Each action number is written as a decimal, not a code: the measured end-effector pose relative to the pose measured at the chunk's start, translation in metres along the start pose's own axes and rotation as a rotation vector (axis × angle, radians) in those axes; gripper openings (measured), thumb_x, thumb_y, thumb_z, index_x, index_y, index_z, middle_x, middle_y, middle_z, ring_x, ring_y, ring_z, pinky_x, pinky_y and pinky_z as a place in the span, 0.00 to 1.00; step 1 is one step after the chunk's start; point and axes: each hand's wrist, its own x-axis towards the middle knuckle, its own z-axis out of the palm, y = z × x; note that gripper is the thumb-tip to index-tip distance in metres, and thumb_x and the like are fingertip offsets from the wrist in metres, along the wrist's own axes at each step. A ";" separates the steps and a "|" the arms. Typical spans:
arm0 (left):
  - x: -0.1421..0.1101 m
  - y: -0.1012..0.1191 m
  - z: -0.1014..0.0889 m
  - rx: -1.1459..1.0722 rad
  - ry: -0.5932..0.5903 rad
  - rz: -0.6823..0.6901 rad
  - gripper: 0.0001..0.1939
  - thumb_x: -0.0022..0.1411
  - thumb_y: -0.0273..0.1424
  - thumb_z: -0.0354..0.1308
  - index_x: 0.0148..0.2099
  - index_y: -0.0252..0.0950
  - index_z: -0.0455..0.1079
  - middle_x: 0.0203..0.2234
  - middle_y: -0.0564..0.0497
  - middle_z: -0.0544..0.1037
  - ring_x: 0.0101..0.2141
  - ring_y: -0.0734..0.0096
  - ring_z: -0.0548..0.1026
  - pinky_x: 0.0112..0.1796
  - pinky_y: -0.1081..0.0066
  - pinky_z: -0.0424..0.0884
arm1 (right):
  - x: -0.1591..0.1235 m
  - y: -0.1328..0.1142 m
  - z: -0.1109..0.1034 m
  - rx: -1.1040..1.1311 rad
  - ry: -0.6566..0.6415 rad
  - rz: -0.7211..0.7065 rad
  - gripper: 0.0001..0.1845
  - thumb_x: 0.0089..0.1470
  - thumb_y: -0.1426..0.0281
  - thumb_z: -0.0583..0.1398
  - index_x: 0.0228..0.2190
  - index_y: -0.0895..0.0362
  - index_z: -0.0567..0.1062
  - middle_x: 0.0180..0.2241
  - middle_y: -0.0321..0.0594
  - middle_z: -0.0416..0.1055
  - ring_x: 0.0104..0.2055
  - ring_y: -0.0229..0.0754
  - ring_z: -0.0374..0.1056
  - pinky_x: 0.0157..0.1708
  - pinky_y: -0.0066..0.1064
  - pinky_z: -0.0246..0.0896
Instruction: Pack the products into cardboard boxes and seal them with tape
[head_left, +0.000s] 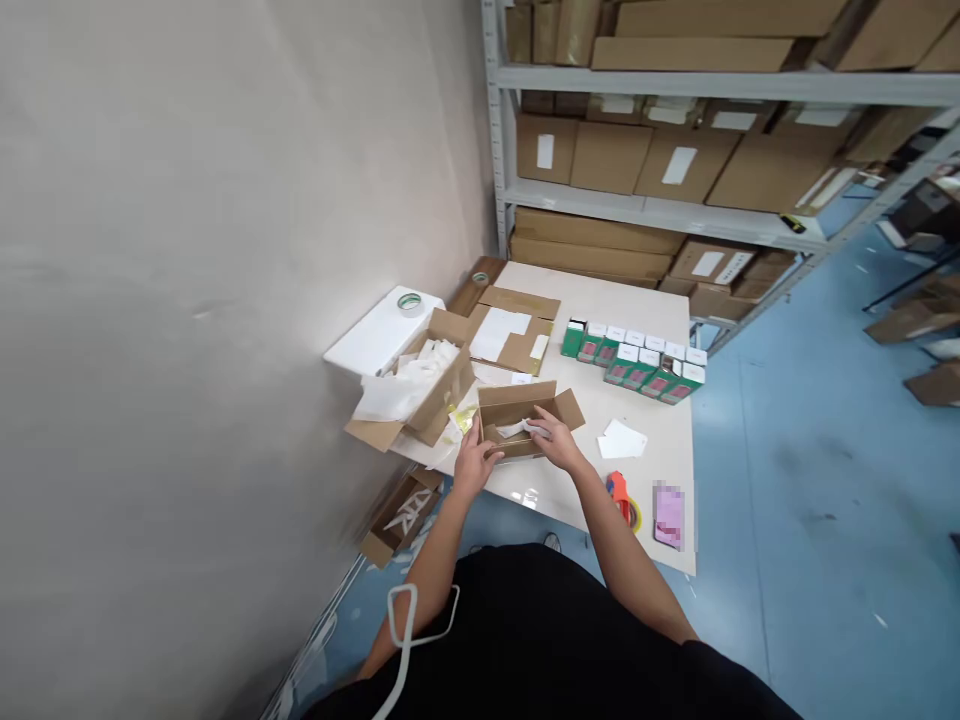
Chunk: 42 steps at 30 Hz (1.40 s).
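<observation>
A small open cardboard box (517, 392) stands near the front edge of the white table, its flaps up. My left hand (475, 458) holds the box's left end, thumb towards the front wall and fingers along the side. Over the right part of the box, my right hand (553, 440) reaches in, its fingers closed on white paper (513, 430) that lies inside. Anything beneath that paper is hidden. Just left of the box sits a crumpled yellow and white wrapper (463, 418).
A larger carton (450, 395) full of white paper stands at left. Green and white boxes (637, 368) form rows at right. Nearer are a white paper piece (622, 440), an orange tape dispenser (618, 490) and a phone (668, 516). Shelving (645, 205) with cartons rises behind.
</observation>
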 end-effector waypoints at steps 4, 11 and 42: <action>0.012 0.022 0.035 -0.020 -0.088 0.034 0.06 0.64 0.34 0.65 0.40 0.39 0.81 0.75 0.48 0.50 0.67 0.45 0.63 0.64 0.49 0.65 | -0.024 0.021 -0.046 0.015 0.168 0.048 0.16 0.61 0.66 0.58 0.46 0.51 0.84 0.59 0.46 0.74 0.62 0.55 0.70 0.63 0.52 0.65; 0.037 0.018 0.095 -0.137 -0.278 0.127 0.12 0.67 0.36 0.60 0.45 0.38 0.82 0.76 0.47 0.47 0.71 0.50 0.56 0.67 0.50 0.61 | -0.043 0.044 -0.078 0.080 0.403 0.159 0.18 0.62 0.64 0.56 0.46 0.51 0.83 0.55 0.45 0.78 0.59 0.52 0.73 0.61 0.49 0.68; 0.169 -0.089 0.059 -0.703 -0.199 -0.312 0.16 0.50 0.42 0.73 0.26 0.37 0.73 0.22 0.54 0.77 0.26 0.71 0.74 0.31 0.72 0.69 | 0.151 0.081 0.086 0.102 0.334 0.537 0.23 0.53 0.64 0.55 0.49 0.54 0.75 0.47 0.42 0.80 0.48 0.48 0.74 0.54 0.43 0.69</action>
